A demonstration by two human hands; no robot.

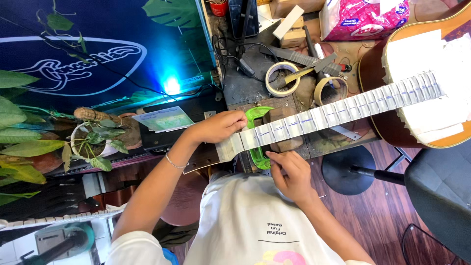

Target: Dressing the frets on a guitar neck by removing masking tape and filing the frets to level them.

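Note:
An acoustic guitar lies across the workbench, its brown body (pixel 378 64) at the right and its neck (pixel 333 114) running left, the fretboard covered in strips of pale masking tape with blue pen marks. White paper is taped over the body's top (pixel 427 54). A green clamp (pixel 258 118) grips the neck near the headstock (pixel 203 158). My left hand (pixel 218 126) rests on the far edge of the neck beside the clamp. My right hand (pixel 289 172) pinches the near edge of the taped neck with its fingertips.
Two rolls of masking tape (pixel 282 78) (pixel 331 88), tools, cables and a pink tissue pack (pixel 363 17) crowd the bench behind the neck. A potted plant (pixel 95 140) and blue lit sign (pixel 98 54) stand at left. A black stool (pixel 349 169) and chair (pixel 439 196) are at right.

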